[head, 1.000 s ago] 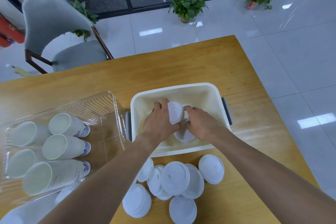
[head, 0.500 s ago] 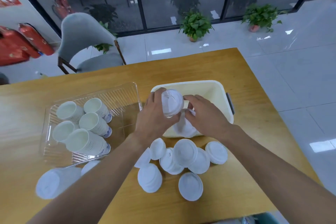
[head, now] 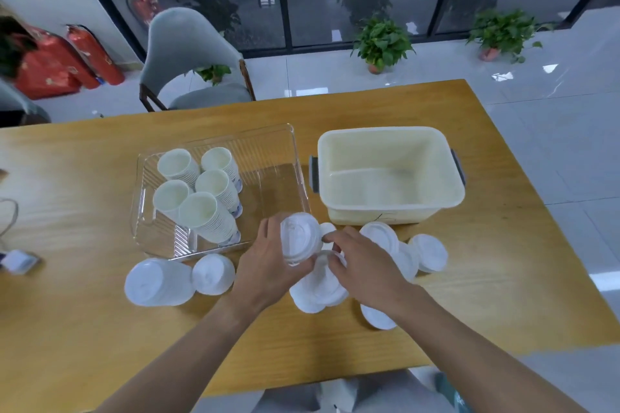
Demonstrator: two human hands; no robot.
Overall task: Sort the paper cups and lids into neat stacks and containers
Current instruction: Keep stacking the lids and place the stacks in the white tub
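Head cam, looking down at a wooden table (head: 84, 329). The left hand (head: 268, 265) grips a short stack of lids (head: 300, 238), fingers curled round the far edge and thumb at the near side, with the stack tilted so its face points toward the camera. The right hand (head: 364, 271) is just beside it with the fingers curled, fingertips touching the stack's right edge; can't tell if it's actually pinching a lid or only touching. Both hands hang over a loose pile of lids (head: 318, 295) on the table, near the front edge.

More lids sit to the right of that pile: one big one (head: 380, 238) right against the front of the bin, another (head: 429, 251) further right, and one (head: 377, 315) poking out under the right wrist.

The cream bin (head: 391, 208) sits behind the hands, a bit to the right, grey handles on both ends. Its inside looks bare from here.

Left of it, nearly touching, is a clear tray (head: 214, 141) holding 5 stacks of paper cups (head: 204, 208) lying on their sides, open mouths toward the camera, bunched in the tray's left half.

In front of the tray, 2 more white stacks on the table: a bigger one (head: 157, 282) and a smaller one (head: 213, 273) just beside it; too blurry to say cups or lids.

Behind the table there's a grey chair (head: 188, 50), potted plants (head: 382, 40) and red extinguishers (head: 90, 54)
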